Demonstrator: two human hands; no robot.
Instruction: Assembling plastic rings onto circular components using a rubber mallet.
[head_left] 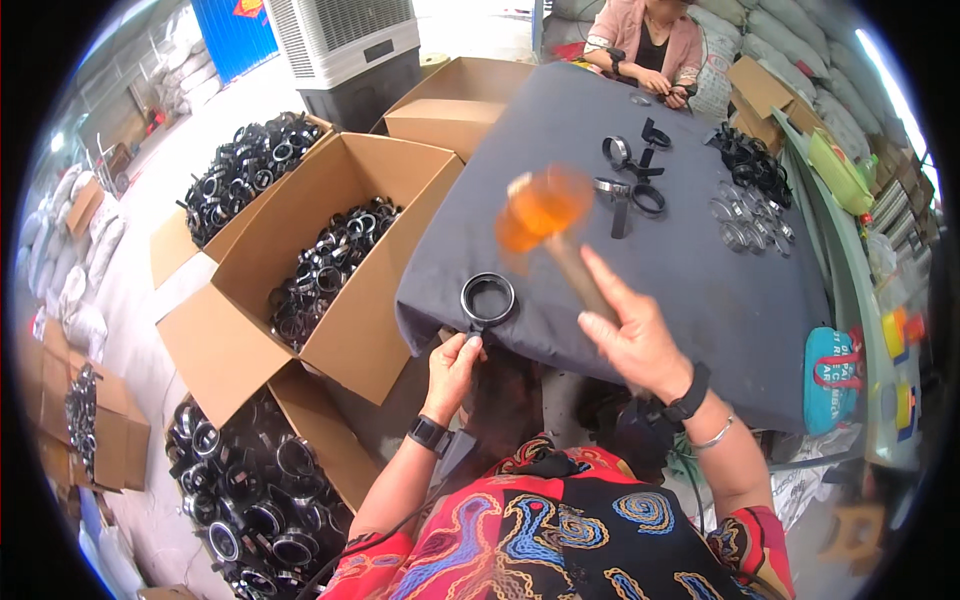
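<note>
At the table's near left corner, my left hand (pixel 455 372) pinches the short handle of a black ring-shaped part (pixel 466 306). Its ring lies on the dark grey cloth, with a silver band inside. My right hand (pixel 640 338) is closed round the handle of an orange-headed mallet (pixel 548 208). The mallet is raised above the table, right of and beyond the ring, its head smeared by motion. Further back lie several loose black ring parts (pixel 618 187). Beside them on the right are a heap of clear rings (pixel 745 222) and a heap of black parts (pixel 757 165).
Left of the table, open cardboard boxes (pixel 360 355) hold many similar black ring parts (pixel 325 265). A person (pixel 650 45) sits at the far table edge, hands on a small dark thing. A turquoise bag (pixel 830 378) hangs at the right. An air cooler (pixel 345 50) stands behind.
</note>
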